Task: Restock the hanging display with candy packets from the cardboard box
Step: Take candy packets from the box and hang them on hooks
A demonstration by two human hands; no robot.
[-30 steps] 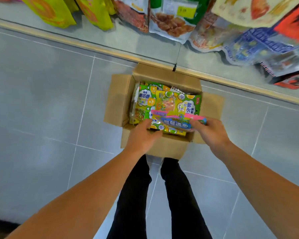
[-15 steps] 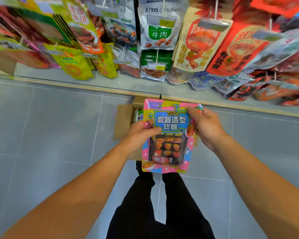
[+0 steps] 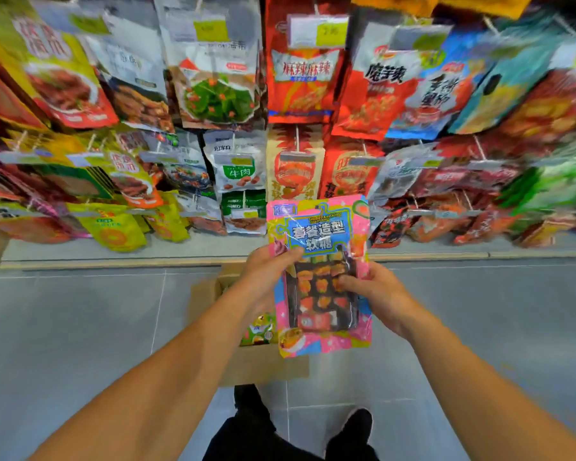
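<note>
Pink candy packet [image 3: 320, 277], glossy film, blue title panel and a clear window over gummy pieces, held upright between both hands in front of the hanging display [image 3: 296, 128]. Left hand [image 3: 266, 277] grips the packet's left edge near the top, thumb across the front. Right hand [image 3: 373, 291] grips the right edge lower down, fingertips curled onto the clear window. Both hold firm; neither is free.

Cardboard box [image 3: 260, 364] sits on the grey tiled floor [image 3: 80, 327] directly below the hands, flaps open, a green packet [image 3: 260, 329] showing inside. Most of the box is hidden by the arms and the lifted packet.

Step in hand, as judged: packet is out of the box and being carried up toward the pegs; hanging not yet done. Next move calls for finding the right peg, squaring the packet's top edge to it, and threading the hang hole over the tip. The hole itself is not discernible here, and no matching pink packets show among the hung stock.

Room: display rows are crowded, bags overlapping, price tags jutting forward on peg ends. Little slack between neighbours, so snagging adjacent bags looks likely. Floor either side of the box lies open. Base ledge [image 3: 113, 261] of the display runs just behind the box. View is blurred toward the edges.
</note>
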